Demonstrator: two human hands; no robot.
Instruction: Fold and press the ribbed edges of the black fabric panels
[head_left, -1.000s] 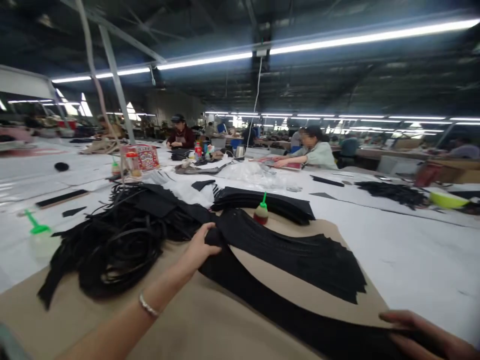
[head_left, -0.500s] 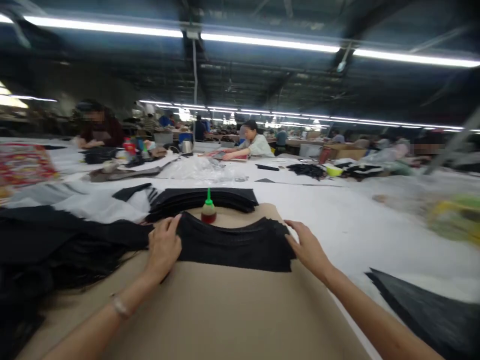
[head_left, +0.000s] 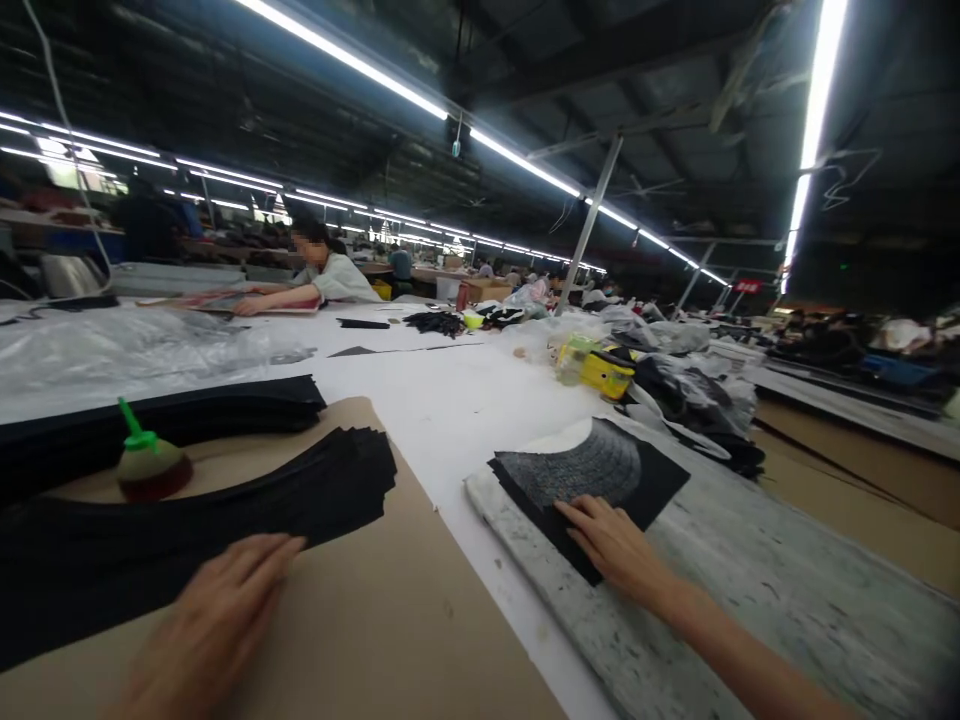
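Note:
My left hand, slightly blurred, hovers over or rests on the brown board, just below a fanned stack of black curved pieces. Its fingers are stretched out and hold nothing I can see. To the right, my right hand lies with extended fingers on a small stack of black pieces with a grey, textured curved band. That stack sits on a grey-white mottled slab. A squeeze bottle with a green nozzle and dark red liquid stands behind the curved pieces.
Another black stack lies behind the bottle. Clear plastic sheeting covers the far left. A yellow package and bagged dark material lie beyond the slab. Across the white table, a co-worker reaches over flat items.
The view has swung right. My right hand has left the curved stack's edge and now touches the black pieces on the slab. My left hand has come off the stack's left end.

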